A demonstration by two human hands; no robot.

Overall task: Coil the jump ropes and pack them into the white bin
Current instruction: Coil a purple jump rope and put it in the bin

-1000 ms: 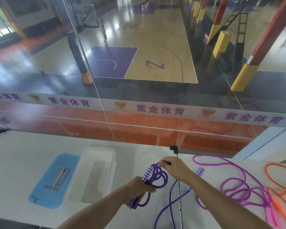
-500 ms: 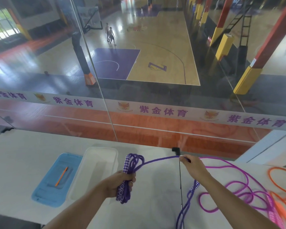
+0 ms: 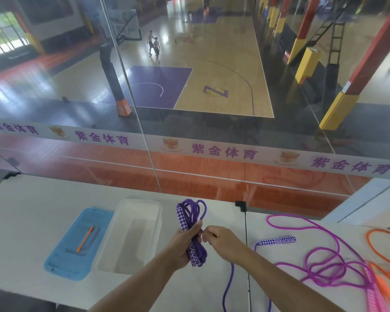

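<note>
1. A white worktop (image 3: 27, 212) is standing against a glass wall (image 3: 189, 109) that is looking down over an indoor basketball court (image 3: 216, 64), where two people (image 3: 154, 47) are walking.
2. On the worktop, a white bin (image 3: 154, 224) is sitting open, and just beside it on the left a blue lid (image 3: 61, 264) is lying flat with an orange pen (image 3: 85, 239) resting on it.
3. To the right, a magenta jump rope (image 3: 322, 262) is lying in loose tangled loops, and an orange jump rope (image 3: 383, 287) is lying at the far right edge, partly out of view.
4. The left hand (image 3: 182, 246) is gripping a coiled bundle of the purple jump rope (image 3: 193, 216), fingers curled round the loops and one purple-and-white checkered handle, just right of the bin.
5. The right hand (image 3: 223, 242) is pinching the rope beside the left hand's thumb, fingers curled in.
6. The rope's loose tail is trailing down toward the near edge, and its second checkered handle (image 3: 277, 241) is lying on the worktop to the right.
7. A white band (image 3: 212, 152) across the glass is showing purple writing, 紫金体育, repeated between winged orange emblems.
</note>
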